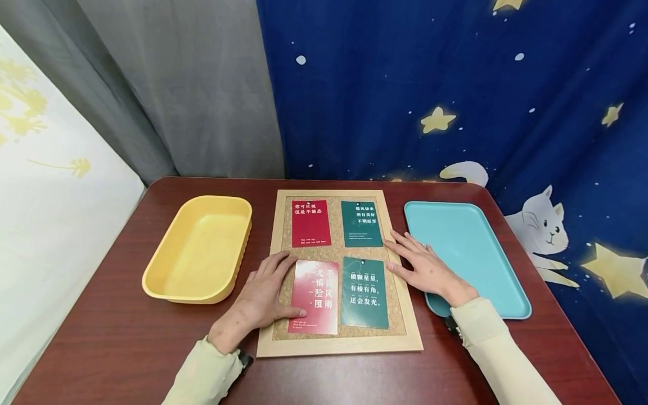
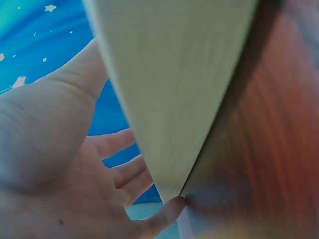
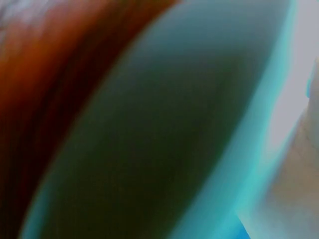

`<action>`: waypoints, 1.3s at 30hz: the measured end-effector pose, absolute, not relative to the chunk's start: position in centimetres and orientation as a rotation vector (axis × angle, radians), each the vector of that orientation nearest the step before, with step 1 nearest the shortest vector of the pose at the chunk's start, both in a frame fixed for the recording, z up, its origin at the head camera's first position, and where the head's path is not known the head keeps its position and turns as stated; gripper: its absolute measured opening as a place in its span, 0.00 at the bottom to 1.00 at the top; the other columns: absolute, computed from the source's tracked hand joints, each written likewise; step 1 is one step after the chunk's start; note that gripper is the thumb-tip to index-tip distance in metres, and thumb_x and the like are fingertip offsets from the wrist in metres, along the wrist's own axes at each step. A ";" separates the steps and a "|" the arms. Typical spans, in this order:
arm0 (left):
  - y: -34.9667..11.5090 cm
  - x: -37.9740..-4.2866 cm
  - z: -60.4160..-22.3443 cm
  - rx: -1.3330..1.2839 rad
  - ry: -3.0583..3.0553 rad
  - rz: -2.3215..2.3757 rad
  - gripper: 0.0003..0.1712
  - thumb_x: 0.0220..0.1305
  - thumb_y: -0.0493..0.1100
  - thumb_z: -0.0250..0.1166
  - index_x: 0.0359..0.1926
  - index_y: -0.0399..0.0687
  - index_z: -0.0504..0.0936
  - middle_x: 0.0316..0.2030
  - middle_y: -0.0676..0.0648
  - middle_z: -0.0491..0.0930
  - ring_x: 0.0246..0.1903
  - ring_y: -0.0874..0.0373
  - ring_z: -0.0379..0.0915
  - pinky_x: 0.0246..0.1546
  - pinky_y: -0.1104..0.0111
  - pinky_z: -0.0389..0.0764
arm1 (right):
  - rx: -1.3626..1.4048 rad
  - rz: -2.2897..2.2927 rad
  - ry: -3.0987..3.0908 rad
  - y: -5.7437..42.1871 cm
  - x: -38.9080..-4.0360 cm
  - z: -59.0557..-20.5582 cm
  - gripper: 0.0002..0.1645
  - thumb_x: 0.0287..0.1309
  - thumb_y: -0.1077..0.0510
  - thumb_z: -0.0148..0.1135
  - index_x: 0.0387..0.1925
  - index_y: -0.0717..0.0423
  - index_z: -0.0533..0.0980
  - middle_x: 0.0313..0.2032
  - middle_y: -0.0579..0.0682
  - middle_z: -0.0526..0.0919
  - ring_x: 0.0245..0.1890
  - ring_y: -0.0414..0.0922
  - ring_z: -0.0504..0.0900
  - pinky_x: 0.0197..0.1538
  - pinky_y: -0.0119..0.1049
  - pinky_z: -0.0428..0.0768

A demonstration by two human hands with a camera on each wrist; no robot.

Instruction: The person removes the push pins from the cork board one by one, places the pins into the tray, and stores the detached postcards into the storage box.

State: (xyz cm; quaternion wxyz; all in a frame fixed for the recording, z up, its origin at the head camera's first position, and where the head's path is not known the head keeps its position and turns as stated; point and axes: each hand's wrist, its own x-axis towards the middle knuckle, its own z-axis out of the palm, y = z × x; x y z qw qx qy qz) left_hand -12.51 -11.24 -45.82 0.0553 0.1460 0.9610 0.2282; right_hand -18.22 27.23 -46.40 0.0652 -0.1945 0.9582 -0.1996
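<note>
A cork board (image 1: 339, 346) with a light wooden frame lies flat on the table. Two red cards, an upper one (image 1: 310, 229) and a lower one (image 1: 320, 281), are on its left half. On the right half are two green cards, an upper one (image 1: 360, 225) and a lower one (image 1: 364, 312). My left hand (image 1: 259, 295) rests over the left frame edge, its thumb at the lower red card; the left wrist view shows its spread fingers by the wood. Across the board, my right hand (image 1: 422, 264) touches the right frame edge with extended fingers.
To the left stands a yellow bin (image 1: 161, 288). A turquoise tray (image 1: 468, 247) lies on the right, partly under my right wrist. Both are on the dark red-brown table (image 1: 116, 337). Grey and blue star-patterned curtains (image 1: 354, 84) hang behind. The right wrist view is blurred.
</note>
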 end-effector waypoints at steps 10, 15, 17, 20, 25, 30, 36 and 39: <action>-10.8 -12.3 -45.5 0.446 2.990 0.669 0.69 0.35 0.64 0.88 0.77 0.50 0.64 0.67 0.45 0.73 0.67 0.48 0.66 0.60 0.52 0.70 | -0.586 -0.607 2.884 27.3 -18.3 -46.3 0.38 0.75 0.36 0.55 0.80 0.35 0.60 0.84 0.46 0.50 0.84 0.60 0.47 0.75 0.79 0.46; -10.7 -12.3 -45.3 0.449 2.997 0.723 0.70 0.33 0.60 0.90 0.77 0.49 0.64 0.58 0.49 0.82 0.61 0.51 0.75 0.62 0.52 0.67 | -0.585 -0.608 2.879 27.2 -18.3 -46.2 0.38 0.75 0.37 0.56 0.80 0.36 0.60 0.84 0.46 0.50 0.84 0.60 0.47 0.76 0.79 0.46; -10.7 -12.4 -45.2 0.447 2.990 0.751 0.70 0.33 0.58 0.90 0.77 0.48 0.63 0.52 0.52 0.84 0.55 0.54 0.78 0.61 0.53 0.66 | -0.583 -0.610 2.878 27.2 -18.3 -46.2 0.38 0.75 0.37 0.56 0.80 0.36 0.60 0.84 0.46 0.50 0.84 0.60 0.48 0.75 0.79 0.46; -10.6 -12.4 -45.2 0.443 2.967 0.809 0.70 0.33 0.54 0.91 0.77 0.47 0.62 0.43 0.55 0.84 0.45 0.60 0.80 0.59 0.54 0.66 | -0.580 -0.610 2.875 27.2 -18.3 -46.1 0.38 0.75 0.37 0.56 0.80 0.36 0.60 0.84 0.47 0.50 0.84 0.60 0.47 0.75 0.79 0.46; -10.6 -12.4 -45.3 0.455 2.923 0.948 0.69 0.34 0.49 0.91 0.77 0.45 0.61 0.35 0.57 0.82 0.38 0.63 0.78 0.58 0.58 0.72 | -0.580 -0.612 2.867 27.3 -18.4 -46.1 0.38 0.75 0.37 0.55 0.81 0.37 0.60 0.84 0.47 0.50 0.84 0.60 0.47 0.76 0.79 0.45; -10.7 -12.4 -45.4 0.476 2.841 1.099 0.70 0.40 0.44 0.89 0.81 0.48 0.55 0.40 0.53 0.79 0.38 0.62 0.76 0.46 0.67 0.80 | -0.576 -0.611 2.867 27.3 -18.4 -46.2 0.38 0.76 0.38 0.55 0.81 0.37 0.60 0.84 0.47 0.50 0.84 0.60 0.47 0.76 0.79 0.45; -10.9 -12.5 -45.6 0.475 2.766 1.182 0.72 0.45 0.44 0.87 0.83 0.57 0.49 0.44 0.50 0.74 0.40 0.60 0.73 0.40 0.73 0.77 | -0.582 -0.609 2.867 27.2 -18.5 -46.2 0.38 0.76 0.38 0.55 0.81 0.37 0.59 0.84 0.48 0.49 0.84 0.61 0.47 0.76 0.79 0.44; -10.8 -12.5 -46.0 0.454 2.735 1.239 0.71 0.47 0.42 0.86 0.84 0.51 0.47 0.45 0.48 0.74 0.38 0.59 0.72 0.35 0.74 0.76 | -0.593 -0.615 2.873 27.3 -18.5 -46.6 0.38 0.76 0.38 0.55 0.81 0.37 0.59 0.84 0.48 0.49 0.84 0.61 0.47 0.76 0.79 0.44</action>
